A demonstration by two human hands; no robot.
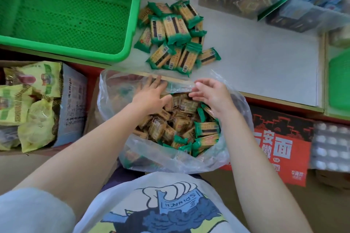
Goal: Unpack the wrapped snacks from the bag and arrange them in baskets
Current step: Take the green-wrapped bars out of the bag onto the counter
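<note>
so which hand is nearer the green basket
Left. The left hand is at the bag's far rim, just below the green basket; the right hand hovers farther right over the snacks.

The bag (176,161) is thin, clear plastic, shiny and crinkly. The snacks (174,36) are wrapped in glossy plastic film, green at the ends and see-through in the middle. The basket (130,30) is bright green plastic with a mesh of tiny holes and a smooth rim. The worktop (265,66) looks pale grey, flat and matt, with a wood-coloured strip along its edge. The tub (238,0) is clear, hard plastic. The box (282,145) is red printed cardboard. The yellow packets (36,104) are shiny plastic. The shirt (162,204) is soft white cloth with a printed picture.
</note>
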